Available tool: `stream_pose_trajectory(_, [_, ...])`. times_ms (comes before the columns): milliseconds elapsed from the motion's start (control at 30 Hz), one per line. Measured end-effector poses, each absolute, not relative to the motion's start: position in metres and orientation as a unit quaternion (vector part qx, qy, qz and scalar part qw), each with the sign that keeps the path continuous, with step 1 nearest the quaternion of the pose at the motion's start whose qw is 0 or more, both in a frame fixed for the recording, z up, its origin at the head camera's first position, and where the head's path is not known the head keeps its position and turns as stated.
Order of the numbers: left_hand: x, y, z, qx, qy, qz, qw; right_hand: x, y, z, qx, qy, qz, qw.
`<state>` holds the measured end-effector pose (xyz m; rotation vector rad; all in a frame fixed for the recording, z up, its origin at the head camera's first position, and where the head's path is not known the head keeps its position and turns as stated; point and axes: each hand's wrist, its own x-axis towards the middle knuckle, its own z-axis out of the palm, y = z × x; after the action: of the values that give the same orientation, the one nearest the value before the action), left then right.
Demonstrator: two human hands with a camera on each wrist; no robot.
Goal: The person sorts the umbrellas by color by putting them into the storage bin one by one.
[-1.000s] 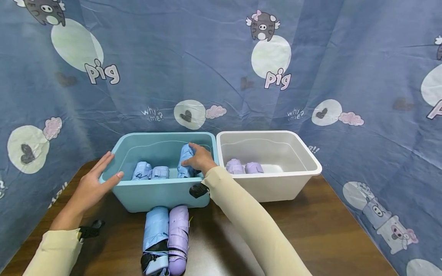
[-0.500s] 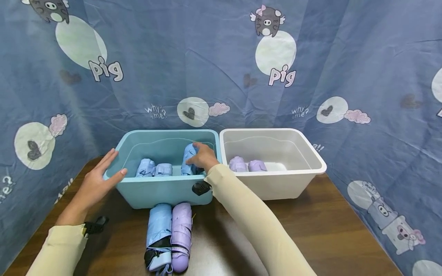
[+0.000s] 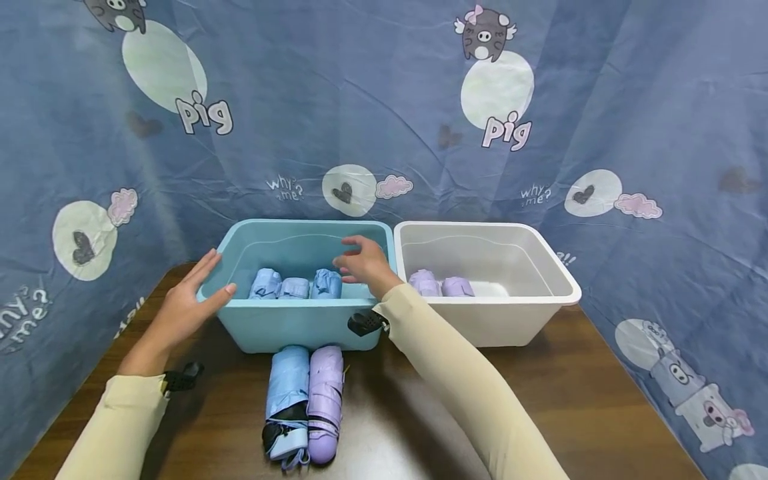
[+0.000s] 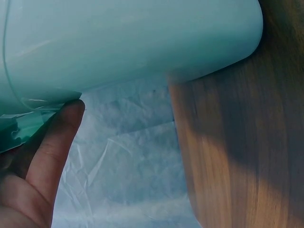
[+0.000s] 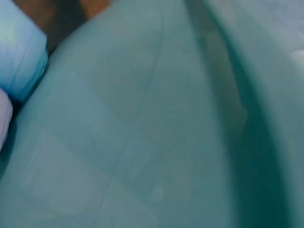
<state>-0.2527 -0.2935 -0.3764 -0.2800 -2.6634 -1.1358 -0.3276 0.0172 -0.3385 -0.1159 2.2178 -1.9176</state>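
Inside the teal bin (image 3: 288, 327) three folded blue umbrellas (image 3: 327, 284) stand in a row, their lower parts hidden by the front wall. My right hand (image 3: 367, 267) hovers over the bin's right part, fingers apart and holding nothing, just right of the nearest umbrella. At the bin's left end, my left hand (image 3: 183, 310) rests against the rim with straight fingers; in the left wrist view a finger (image 4: 54, 147) touches the teal wall. In front of the bin, a folded blue umbrella (image 3: 288, 383) and a folded purple umbrella (image 3: 326, 400) lie side by side on the table.
A white bin (image 3: 486, 323) stands close against the teal bin's right side, with two folded purple umbrellas (image 3: 458, 287) in it. Both bins are on a brown wooden table (image 3: 570, 400). A blue printed curtain (image 3: 384, 107) hangs behind.
My right hand has let go of the third blue umbrella, which now sits lower in the teal bin beside the other two. The left hand stays at the rim; the head view has shifted slightly.
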Motion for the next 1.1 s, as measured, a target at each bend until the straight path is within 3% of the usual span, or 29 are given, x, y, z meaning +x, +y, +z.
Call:
stream_pose_trajectory(167, [-0.254,-0.292,-0.376,-0.099,-0.909,-0.388,0.119,-0.313,0.027,-0.332,-0.073,0.732,-0.668,0.117])
stream_pose_trajectory(533, [-0.256,-0.29,-0.373,-0.104,-0.906,-0.391,0.122,-0.271,0.047,-0.319,-0.133,0.714,-0.686,0.04])
stream_pose_trajectory(1100, [-0.255,-0.293,-0.378,-0.094,-0.911,-0.385,0.117,-0.214,0.072,-0.326,-0.229,0.738,-0.628,0.088])
